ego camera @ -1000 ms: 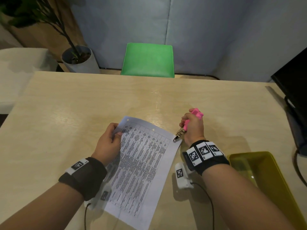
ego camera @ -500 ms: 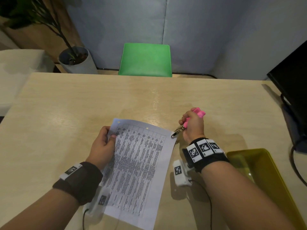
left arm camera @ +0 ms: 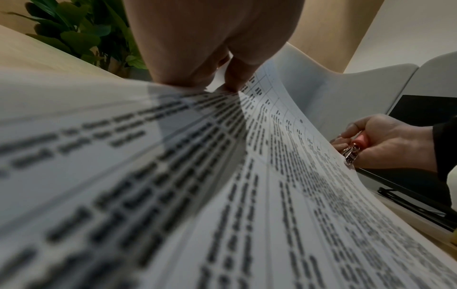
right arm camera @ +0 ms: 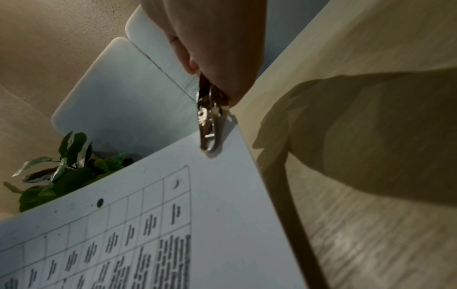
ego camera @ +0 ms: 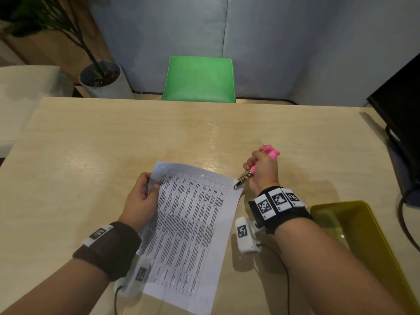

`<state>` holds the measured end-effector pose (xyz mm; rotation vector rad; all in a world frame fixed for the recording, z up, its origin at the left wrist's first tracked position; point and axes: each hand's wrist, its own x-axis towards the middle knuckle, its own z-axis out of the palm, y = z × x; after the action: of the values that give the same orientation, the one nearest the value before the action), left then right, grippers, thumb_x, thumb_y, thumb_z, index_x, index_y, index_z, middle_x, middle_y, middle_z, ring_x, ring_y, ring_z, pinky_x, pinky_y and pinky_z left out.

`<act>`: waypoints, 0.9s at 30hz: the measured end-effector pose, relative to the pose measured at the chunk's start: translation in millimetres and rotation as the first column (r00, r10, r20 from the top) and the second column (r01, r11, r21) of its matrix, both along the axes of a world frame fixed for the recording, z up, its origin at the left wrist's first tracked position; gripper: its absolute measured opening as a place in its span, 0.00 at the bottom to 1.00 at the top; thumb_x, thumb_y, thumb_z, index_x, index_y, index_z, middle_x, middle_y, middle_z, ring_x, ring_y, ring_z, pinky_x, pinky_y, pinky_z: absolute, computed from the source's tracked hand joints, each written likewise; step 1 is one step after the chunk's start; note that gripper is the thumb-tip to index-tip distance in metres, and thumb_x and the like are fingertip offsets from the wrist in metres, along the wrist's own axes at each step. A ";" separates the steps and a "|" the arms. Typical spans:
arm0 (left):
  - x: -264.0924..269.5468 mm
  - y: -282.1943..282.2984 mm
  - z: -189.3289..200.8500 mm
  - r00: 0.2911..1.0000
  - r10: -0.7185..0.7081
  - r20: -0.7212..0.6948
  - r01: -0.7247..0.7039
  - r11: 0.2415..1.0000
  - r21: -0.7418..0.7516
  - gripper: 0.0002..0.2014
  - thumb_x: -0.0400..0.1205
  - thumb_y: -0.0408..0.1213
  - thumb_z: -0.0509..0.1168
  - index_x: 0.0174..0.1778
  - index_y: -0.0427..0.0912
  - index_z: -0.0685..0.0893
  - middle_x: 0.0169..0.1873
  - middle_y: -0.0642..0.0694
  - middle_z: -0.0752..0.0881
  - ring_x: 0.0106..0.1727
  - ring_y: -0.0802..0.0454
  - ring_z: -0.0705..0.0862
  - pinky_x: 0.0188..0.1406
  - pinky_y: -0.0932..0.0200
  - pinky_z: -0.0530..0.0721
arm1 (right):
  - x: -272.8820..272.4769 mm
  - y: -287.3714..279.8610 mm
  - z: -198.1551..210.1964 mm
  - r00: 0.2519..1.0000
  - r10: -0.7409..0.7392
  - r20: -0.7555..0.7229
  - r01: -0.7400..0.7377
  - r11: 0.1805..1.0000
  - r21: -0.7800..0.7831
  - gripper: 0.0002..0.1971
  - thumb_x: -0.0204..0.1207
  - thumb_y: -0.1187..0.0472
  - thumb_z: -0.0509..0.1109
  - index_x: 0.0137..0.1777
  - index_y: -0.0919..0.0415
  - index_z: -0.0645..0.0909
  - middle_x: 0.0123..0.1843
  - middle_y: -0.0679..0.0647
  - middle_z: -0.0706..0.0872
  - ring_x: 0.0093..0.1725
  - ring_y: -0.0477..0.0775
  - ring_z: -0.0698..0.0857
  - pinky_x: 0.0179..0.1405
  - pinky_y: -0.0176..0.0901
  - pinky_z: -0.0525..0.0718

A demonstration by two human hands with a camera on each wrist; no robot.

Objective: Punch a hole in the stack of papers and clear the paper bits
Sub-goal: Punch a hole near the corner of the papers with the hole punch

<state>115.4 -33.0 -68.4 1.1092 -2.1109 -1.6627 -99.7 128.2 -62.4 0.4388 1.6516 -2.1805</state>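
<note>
The right hand [ego camera: 263,170] is curled tight around the pink handles of a hole punch [ego camera: 256,165], whose metal head sits at the far right corner of the stack of papers [ego camera: 188,221]; in the right wrist view the head [right arm camera: 207,125] overlaps that corner, but whether the paper sits between its plates is not clear. The left hand [ego camera: 142,197] pinches the stack at its far left edge, thumb on top of the printed sheet and the other fingers beneath, and the left wrist view shows that side lifted and bowed off the surface [ego camera: 113,142]. The top sheet carries a printed table with dense text, and small round holes [right arm camera: 99,202] are visible along its far margin. The stack lies slanted on the pale wooden surface, its near end between the two forearms. Both wrists wear dark bands with black-and-white marker tags and small white camera units. To the right of the right forearm, near the edge of the surface, sits a yellow tray [ego camera: 363,237]. At the far right stands a black monitor [ego camera: 402,114] with cables. Beyond the surface is a green chair [ego camera: 200,79] against a grey partition, and to the left a potted plant [ego camera: 100,76]
</note>
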 end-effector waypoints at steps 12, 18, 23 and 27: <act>0.3 2.8 -1.7 1.000 -0.005 0.029 0.006 1.000 -0.022 0.04 0.86 0.30 0.56 0.53 0.38 0.74 0.33 0.48 0.81 0.29 0.62 0.78 0.34 0.59 0.73 | 3.2 -1.6 -6.3 0.999 -0.026 0.026 0.025 0.999 0.039 0.19 0.64 0.81 0.48 0.40 0.55 0.66 0.29 0.52 0.65 0.22 0.48 0.64 0.22 0.42 0.64; 0.7 1.1 -2.8 0.999 -0.025 0.044 0.027 0.999 -0.038 0.04 0.86 0.31 0.56 0.54 0.38 0.74 0.35 0.42 0.80 0.33 0.53 0.76 0.35 0.56 0.72 | 2.3 -3.3 -11.4 0.999 -0.028 0.031 0.026 0.998 0.058 0.19 0.64 0.81 0.48 0.40 0.55 0.66 0.29 0.52 0.65 0.22 0.49 0.63 0.22 0.41 0.64; -0.3 2.7 -3.3 0.998 -0.041 0.038 0.042 0.998 -0.036 0.03 0.86 0.30 0.55 0.53 0.39 0.74 0.29 0.50 0.76 0.22 0.67 0.73 0.31 0.60 0.69 | 1.5 -3.5 -16.2 0.998 -0.045 0.036 0.042 0.997 0.058 0.19 0.63 0.81 0.48 0.39 0.55 0.66 0.29 0.52 0.65 0.23 0.49 0.63 0.22 0.41 0.64; -1.0 1.8 -5.1 0.998 -0.046 0.048 0.048 0.998 -0.045 0.04 0.86 0.30 0.55 0.52 0.40 0.74 0.33 0.46 0.81 0.28 0.63 0.77 0.33 0.59 0.71 | -0.2 -2.9 -19.2 0.996 -0.073 0.045 0.071 0.996 0.057 0.18 0.64 0.81 0.49 0.37 0.55 0.66 0.29 0.52 0.65 0.24 0.49 0.64 0.21 0.40 0.64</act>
<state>114.4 -31.2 -73.5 1.1032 -2.2092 -1.6154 -99.9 125.3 -81.6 0.5693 1.6987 -2.1625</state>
